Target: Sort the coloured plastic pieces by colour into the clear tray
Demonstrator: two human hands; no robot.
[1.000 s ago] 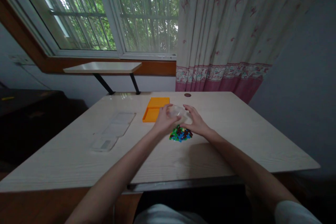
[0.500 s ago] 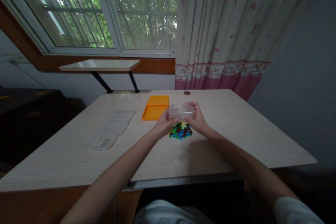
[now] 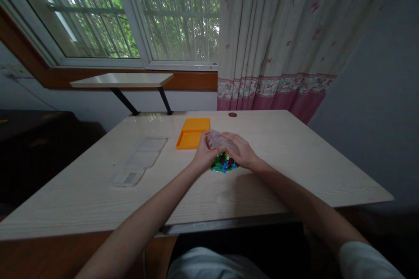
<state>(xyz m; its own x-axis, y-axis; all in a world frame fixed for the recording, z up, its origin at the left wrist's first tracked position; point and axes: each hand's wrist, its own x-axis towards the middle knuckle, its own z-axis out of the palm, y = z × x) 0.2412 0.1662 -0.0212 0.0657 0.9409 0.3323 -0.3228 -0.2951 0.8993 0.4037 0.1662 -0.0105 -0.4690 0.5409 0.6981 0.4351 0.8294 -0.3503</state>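
A clear plastic box [image 3: 218, 139] is held tilted between my two hands, over the table. My left hand [image 3: 205, 151] grips its left end, fingers closed round it. Along its right side lies my right hand [image 3: 241, 150], closed on the box and covering part of it. Just below and nearer to me, a small heap of colourful pieces [image 3: 224, 164], blue, green, dark brown and yellow, rests on the tabletop. My hands hide the far edge of that heap. Whether anything is inside the box I cannot tell.
An open orange case [image 3: 188, 140] lies behind my left hand. Further left is a flat clear plastic case [image 3: 140, 159], lying open. A round dark disc [image 3: 232, 114] sits near the back edge of the pale wooden table [image 3: 294, 161]. A raised shelf [image 3: 122, 79] stands at the back left.
The clear box has gone from level to tilted, its right end now lower. My right hand has slid down and over its side. The heap and the cases have stayed put.
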